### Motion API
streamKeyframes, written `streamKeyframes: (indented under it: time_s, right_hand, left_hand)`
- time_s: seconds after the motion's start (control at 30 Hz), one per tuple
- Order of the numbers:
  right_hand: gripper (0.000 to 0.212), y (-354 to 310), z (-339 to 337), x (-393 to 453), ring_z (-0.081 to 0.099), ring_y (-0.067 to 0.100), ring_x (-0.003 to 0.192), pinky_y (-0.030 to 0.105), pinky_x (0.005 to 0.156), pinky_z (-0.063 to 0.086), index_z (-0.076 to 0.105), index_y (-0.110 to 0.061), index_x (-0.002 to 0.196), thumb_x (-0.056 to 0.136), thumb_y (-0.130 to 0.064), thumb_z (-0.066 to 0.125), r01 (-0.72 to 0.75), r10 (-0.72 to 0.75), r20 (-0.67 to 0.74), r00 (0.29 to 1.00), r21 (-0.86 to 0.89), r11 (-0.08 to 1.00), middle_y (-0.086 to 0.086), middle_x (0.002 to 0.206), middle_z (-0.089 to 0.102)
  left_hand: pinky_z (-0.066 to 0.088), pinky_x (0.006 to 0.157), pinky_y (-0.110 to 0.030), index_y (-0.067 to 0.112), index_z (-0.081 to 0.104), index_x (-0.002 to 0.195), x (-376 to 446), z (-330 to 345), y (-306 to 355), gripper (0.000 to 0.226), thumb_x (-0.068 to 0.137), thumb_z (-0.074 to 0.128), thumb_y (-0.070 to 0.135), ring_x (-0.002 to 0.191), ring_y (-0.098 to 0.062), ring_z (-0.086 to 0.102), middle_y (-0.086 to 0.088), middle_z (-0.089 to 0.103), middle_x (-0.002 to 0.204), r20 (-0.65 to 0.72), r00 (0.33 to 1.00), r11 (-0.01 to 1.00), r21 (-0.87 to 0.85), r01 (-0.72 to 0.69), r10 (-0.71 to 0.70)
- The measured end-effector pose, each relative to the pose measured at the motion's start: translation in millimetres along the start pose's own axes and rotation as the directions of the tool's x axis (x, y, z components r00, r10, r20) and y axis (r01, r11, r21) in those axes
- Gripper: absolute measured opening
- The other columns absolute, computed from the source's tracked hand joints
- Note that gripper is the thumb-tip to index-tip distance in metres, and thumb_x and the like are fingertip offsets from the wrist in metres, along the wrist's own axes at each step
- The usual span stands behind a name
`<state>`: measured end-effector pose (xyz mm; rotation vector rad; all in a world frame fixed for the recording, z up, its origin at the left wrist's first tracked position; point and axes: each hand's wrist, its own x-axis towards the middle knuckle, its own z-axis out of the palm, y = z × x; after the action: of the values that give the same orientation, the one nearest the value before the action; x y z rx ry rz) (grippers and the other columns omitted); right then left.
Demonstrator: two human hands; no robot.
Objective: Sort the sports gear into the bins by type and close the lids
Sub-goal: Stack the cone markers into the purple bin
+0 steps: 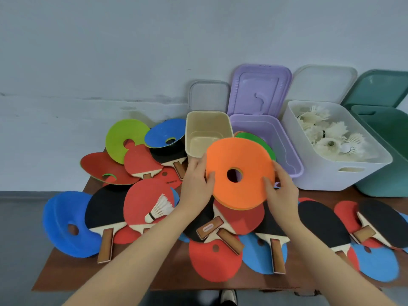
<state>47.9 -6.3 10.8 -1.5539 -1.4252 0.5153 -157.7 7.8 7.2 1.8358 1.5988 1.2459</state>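
Hold: left hand (196, 180) and right hand (279, 188) grip an orange disc (239, 173) by opposite edges; fingers (268, 184) curled over the rim; disc tilted, lifted clear of the pile
Beyond the fingers: purple bin (287, 149), lid up, a green disc (258, 140) already inside; beige bin (206, 133) just left of it, bare
Right of the fingers: white bin (331, 171) holding shuttlecocks; green bin (386, 151) at the frame edge, contents unseen
Below the fingers: paddles (106, 210) and flat discs heaped; one stray shuttlecock (160, 208) lying on a red paddle
Risk: the disc looks wider than the purple bin's near wall allows flat; it may catch the rim or ride up on the green disc, and the lid would then not shut; a more than single layer seems pinched, could fan apart
Risk: blue disc (68, 226) overhangs the left edge; a nudge could drop it
Surface: brown bench (66, 272), crowded; grey-white wall behind; grey floor
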Motion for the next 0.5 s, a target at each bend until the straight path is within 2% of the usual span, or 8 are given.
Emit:
streamKeyframes:
  time_s: [0.07, 0.13, 0.2, 0.27, 0.37, 0.5]
  right_hand:
    - [0.045, 6.1, -11.4, 23.1, 0.051, 0.014, 0.099, 0.023, 0.082, 0.036, 0.047, -0.014, 0.135, 0.091, -0.010, 0.055, 0.007, -0.007, -0.022, 1.000, -0.014, 1.000, 0.003, 0.119, 0.059]
    - [0.045, 17.3, -20.5, 50.6, 0.052, 0.016, 0.101, 0.024, 0.084, 0.037, 0.046, -0.013, 0.136, 0.091, -0.009, 0.054, 0.006, -0.007, -0.035, 0.999, -0.036, 0.999, 0.006, 0.122, 0.058]
    - [0.045, 30.1, -26.5, 78.7, 0.053, 0.018, 0.106, 0.023, 0.087, 0.038, 0.046, -0.012, 0.136, 0.091, -0.010, 0.054, 0.001, -0.002, -0.029, 1.000, -0.064, 0.998, 0.005, 0.125, 0.057]
    - [0.044, 42.8, -28.6, 104.2, 0.053, 0.015, 0.098, 0.022, 0.080, 0.037, 0.048, -0.012, 0.134, 0.091, -0.010, 0.054, 0.025, -0.026, -0.007, 1.000, -0.104, 0.994, 0.006, 0.118, 0.060]
    - [0.046, 66.4, -24.9, 135.1, 0.055, 0.021, 0.095, 0.031, 0.078, 0.041, 0.045, -0.012, 0.137, 0.092, -0.014, 0.052, 0.030, -0.024, 0.054, 0.998, -0.128, 0.991, 0.008, 0.112, 0.062]
    - [0.044, 91.5, -15.6, 168.7, 0.056, 0.030, 0.092, 0.030, 0.067, 0.035, 0.044, -0.007, 0.135, 0.093, -0.020, 0.049, 0.020, 0.002, 0.099, 0.995, -0.221, 0.975, 0.009, 0.096, 0.057]
  left_hand:
    - [0.045, 0.081, -0.028, 0.021, 0.035, 0.143, 24.0, 17.7, 10.8, 0.056, 0.091, 0.052, 0.013, 0.085, -0.018, 0.052, -0.005, 0.046, 0.105, 0.028, 1.000, 1.000, -0.014, -0.010, 0.010]
    - [0.044, 0.083, -0.032, 0.018, 0.037, 0.142, 49.9, 38.6, 20.2, 0.054, 0.090, 0.052, 0.012, 0.086, -0.020, 0.053, -0.007, 0.047, 0.104, 0.051, 0.998, 1.000, -0.003, -0.023, 0.023]
    - [0.043, 0.084, -0.039, 0.011, 0.042, 0.139, 75.7, 60.9, 26.0, 0.051, 0.089, 0.052, 0.012, 0.090, -0.026, 0.051, -0.012, 0.049, 0.103, 0.065, 0.997, 0.994, 0.096, -0.056, 0.049]
    - [0.043, 0.078, -0.046, 0.006, 0.044, 0.136, 100.4, 82.9, 27.8, 0.050, 0.088, 0.053, 0.012, 0.089, -0.033, 0.050, -0.017, 0.051, 0.099, 0.105, 0.992, 0.967, 0.239, -0.088, 0.064]
    - [0.042, 0.071, -0.044, 0.004, 0.047, 0.133, 132.1, 111.4, 25.0, 0.047, 0.086, 0.053, 0.010, 0.084, -0.037, 0.051, -0.019, 0.052, 0.094, 0.144, 0.989, 0.924, 0.373, -0.086, 0.034]
    - [0.037, 0.066, -0.040, -0.001, 0.056, 0.119, 165.8, 141.0, 18.0, 0.036, 0.084, 0.055, 0.006, 0.079, -0.039, 0.052, -0.018, 0.054, 0.089, 0.176, 0.982, 0.877, 0.459, -0.139, 0.064]
